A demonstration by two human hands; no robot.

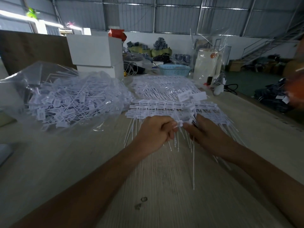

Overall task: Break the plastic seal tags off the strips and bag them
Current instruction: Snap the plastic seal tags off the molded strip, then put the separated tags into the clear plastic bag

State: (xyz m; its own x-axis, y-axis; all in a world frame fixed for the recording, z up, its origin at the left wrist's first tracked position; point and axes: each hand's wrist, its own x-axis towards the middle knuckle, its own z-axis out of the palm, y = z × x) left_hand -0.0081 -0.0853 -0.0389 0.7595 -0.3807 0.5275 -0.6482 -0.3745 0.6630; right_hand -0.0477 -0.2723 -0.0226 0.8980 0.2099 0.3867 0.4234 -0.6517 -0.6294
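Both hands pinch white seal tags together above the table [82,162]: the left hand [154,134] curls its fingers round them, the right hand [209,137] grips from the other side. Tag strips [164,106] lie just beyond the knuckles. A clear bag [69,99] of loose tags sits to the left; bare tabletop lies nearer.
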